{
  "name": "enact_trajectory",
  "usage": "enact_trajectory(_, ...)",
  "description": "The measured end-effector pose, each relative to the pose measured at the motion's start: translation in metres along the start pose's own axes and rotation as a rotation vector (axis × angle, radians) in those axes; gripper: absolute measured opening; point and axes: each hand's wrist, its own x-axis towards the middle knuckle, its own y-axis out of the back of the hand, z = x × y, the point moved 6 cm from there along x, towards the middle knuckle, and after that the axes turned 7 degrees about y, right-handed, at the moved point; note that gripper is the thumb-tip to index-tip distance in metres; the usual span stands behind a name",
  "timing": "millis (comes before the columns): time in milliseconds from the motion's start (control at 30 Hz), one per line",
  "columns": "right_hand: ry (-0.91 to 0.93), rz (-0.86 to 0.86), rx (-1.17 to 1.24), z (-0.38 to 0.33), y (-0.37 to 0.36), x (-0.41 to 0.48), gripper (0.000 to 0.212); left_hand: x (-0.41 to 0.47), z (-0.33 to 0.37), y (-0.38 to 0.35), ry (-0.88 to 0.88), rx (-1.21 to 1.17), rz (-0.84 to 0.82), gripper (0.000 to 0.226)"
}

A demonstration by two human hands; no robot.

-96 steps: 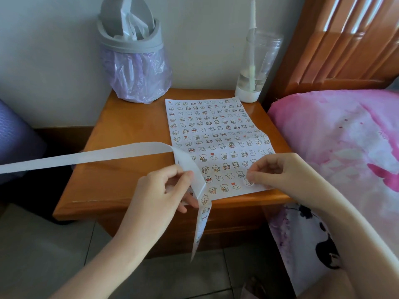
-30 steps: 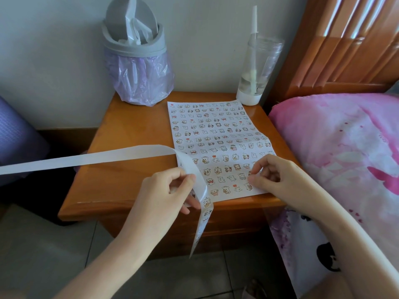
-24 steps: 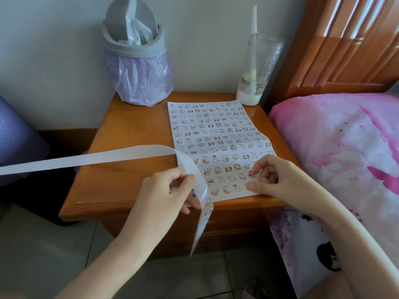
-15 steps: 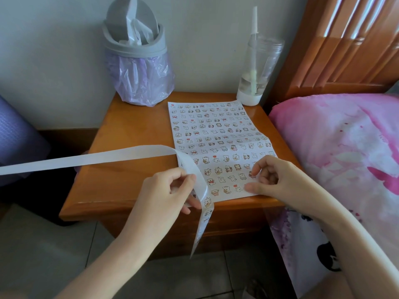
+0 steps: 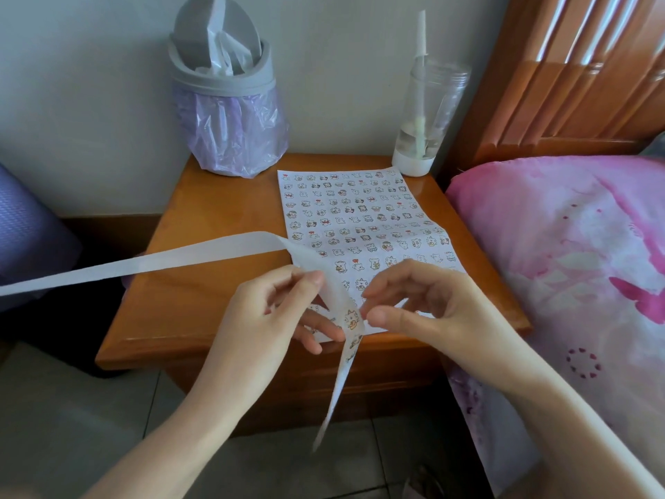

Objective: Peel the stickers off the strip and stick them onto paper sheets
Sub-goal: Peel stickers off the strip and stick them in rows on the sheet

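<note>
- Two hands met over the near edge of the desk [image 5: 201,300]: the left hand [image 5: 266,315] gripped the strip [image 5: 201,257], thumb above and fingers curled beneath it.
- The right hand [image 5: 424,300] was curled, its thumb tip touching the edge of a cartoon sticker [image 5: 352,317] on the strip; whether it had already pinched that sticker could not be told.
- From the left hand, the strip's bare part ran off to the left, while the tail hanging toward the floor carried a few more stickers.
- Under both hands lay the paper sheet [image 5: 360,217], covered almost to its near edge with rows of stickers.
- By my reading, the sheet was nearly full, this peel was only starting, and the tail's few stickers remained.
- Behind stood a bin [image 5: 226,113] and a bottle [image 5: 428,113]; a bed [image 5: 561,246] lay to the right.
</note>
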Motion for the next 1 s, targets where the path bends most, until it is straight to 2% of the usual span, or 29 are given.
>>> enact_trajectory(367,-0.009,0.039,0.103,0.002,-0.003,-0.002,0.019,-0.005,0.001,-0.009,-0.005,-0.068,0.025,0.025)
enact_trajectory(533,-0.026,0.101,0.047,0.004,0.001,-0.003,0.01,-0.006,0.002,-0.013,0.017,-0.114,-0.053,0.04)
enact_trajectory(800,-0.021,0.099,-0.077,0.004,-0.001,-0.003,0.008,-0.008,0.003,-0.017,-0.033,0.036,-0.059,0.019)
enact_trajectory(1000,-0.02,0.098,-0.084,0.006,-0.002,-0.003,0.007,-0.009,0.003,-0.017,-0.066,0.107,-0.04,0.017)
